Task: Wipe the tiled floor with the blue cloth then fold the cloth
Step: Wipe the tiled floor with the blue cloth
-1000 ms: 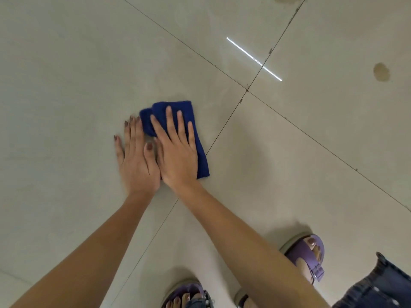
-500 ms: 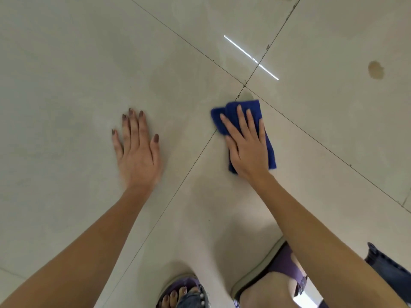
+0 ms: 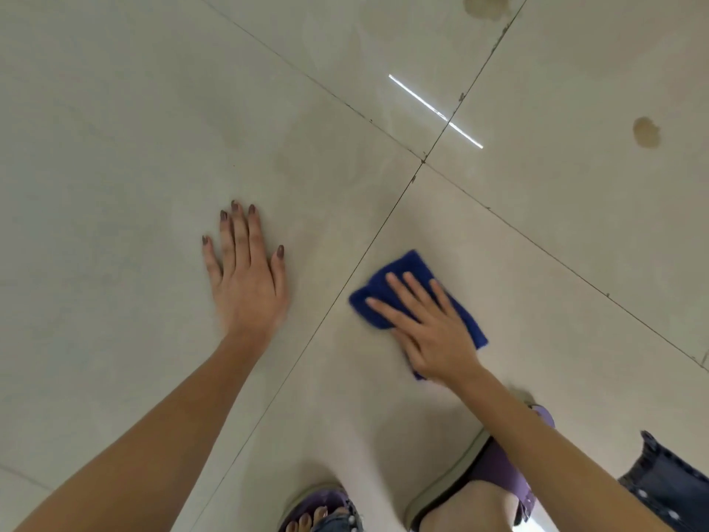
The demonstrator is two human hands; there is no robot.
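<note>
Floor edges: the tiled floor (image 3: 134, 128) fills the view. Two grout lines cross at a joint (image 3: 423, 161) above and between the hands.
Open room: bare tile lies all round the blue cloth (image 3: 404, 264), widest to its right and towards the joint. A purple sandal (image 3: 498, 466) sits near, just behind the right wrist.
Marks on the floor: a brown stain (image 3: 646, 132) lies on the far right tile, well apart from the cloth. A larger stain (image 3: 487, 5) sits at the top edge. A bright streak of reflected light (image 3: 435, 111) crosses the grout line beyond the joint.
Left hand (image 3: 247, 280): flat on the left tile, fingers straight and close together, its grip wide and holding nothing.
Right hand (image 3: 433, 335): palm down on the cloth, fingers straight and spread, pressing it to the floor. The grip is wide, not curled round it.
Change: half a second ago the cloth lay just under the joint, touching the grout line. It has now slid back towards the person and sits well apart from the joint. The left hand has kept its place.
Cloth position: on the near right tile, its left corner just beside the grout line that runs towards the person.
Cloth look: deep blue, fuzzy, folded to a small oblong set askew, its middle hidden under the hand, edges slightly blurred.
</note>
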